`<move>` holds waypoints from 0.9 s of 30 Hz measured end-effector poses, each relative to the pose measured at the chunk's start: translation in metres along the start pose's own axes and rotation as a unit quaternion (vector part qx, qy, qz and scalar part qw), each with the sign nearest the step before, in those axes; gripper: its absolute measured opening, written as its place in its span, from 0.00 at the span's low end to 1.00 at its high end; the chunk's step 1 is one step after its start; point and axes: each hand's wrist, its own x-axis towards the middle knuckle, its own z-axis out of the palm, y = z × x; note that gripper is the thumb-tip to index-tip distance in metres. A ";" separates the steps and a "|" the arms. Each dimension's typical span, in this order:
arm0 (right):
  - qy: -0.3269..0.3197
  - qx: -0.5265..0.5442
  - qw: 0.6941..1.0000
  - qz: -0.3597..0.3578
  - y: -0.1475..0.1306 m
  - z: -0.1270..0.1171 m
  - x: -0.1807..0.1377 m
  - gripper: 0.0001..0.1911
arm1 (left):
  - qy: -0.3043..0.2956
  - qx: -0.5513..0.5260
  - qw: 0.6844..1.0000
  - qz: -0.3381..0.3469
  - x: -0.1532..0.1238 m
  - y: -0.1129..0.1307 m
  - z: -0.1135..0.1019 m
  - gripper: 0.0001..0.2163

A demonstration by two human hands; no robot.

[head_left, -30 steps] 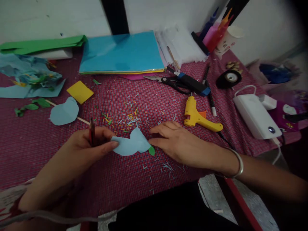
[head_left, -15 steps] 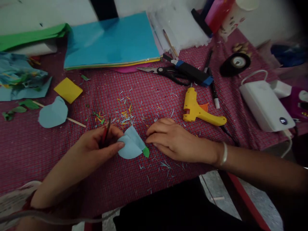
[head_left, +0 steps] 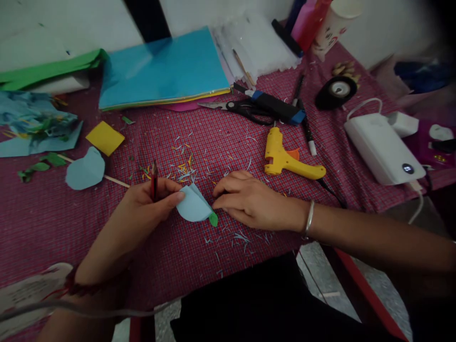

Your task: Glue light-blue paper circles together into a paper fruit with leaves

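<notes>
Between the thumb and fingers of my left hand (head_left: 155, 202) is a light blue folded paper cutout (head_left: 193, 205). A slim red-and-dark pencil-like tool (head_left: 154, 183) also sticks up from that hand. A small green paper leaf (head_left: 213, 219) shows at the cutout's lower right corner. My right hand (head_left: 251, 202) rests palm down, its fingers bent and closed at the cutout's right edge; the thumb is mostly hidden. On the left lies another light blue paper shape (head_left: 86, 170) on a thin wooden stick (head_left: 117, 181), with green paper leaves (head_left: 53, 159) by the stick's far end.
A yellow glue gun (head_left: 285, 156) lies right of my hands. Behind it are a blue-and-black cutter (head_left: 276, 107), scissors (head_left: 245, 109) and a marker (head_left: 309, 135). Blue paper sheets (head_left: 164, 66), a yellow square (head_left: 105, 138), a white power bank (head_left: 384, 147) and paper scraps (head_left: 183, 166) are around.
My right fingertips have come in to the cutout's right edge. The tool in my left hand stands more upright, and the camera view has shifted slightly.
</notes>
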 end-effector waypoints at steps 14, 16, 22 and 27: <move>-0.008 0.000 1.000 0.006 -0.001 -0.002 0.001 0.12 | 0.003 0.028 0.999 0.029 0.001 0.001 0.002 0.05; -0.008 0.001 1.000 0.005 -0.001 -0.002 0.001 0.12 | 0.004 0.024 0.999 0.027 0.001 0.001 0.002 0.06; -0.008 0.008 1.000 0.006 -0.002 -0.002 0.001 0.11 | 0.010 0.013 1.000 0.020 0.003 0.000 0.002 0.06; -0.008 0.006 1.000 0.007 -0.002 -0.002 0.001 0.11 | 0.008 0.021 1.000 0.020 0.003 -0.003 0.002 0.07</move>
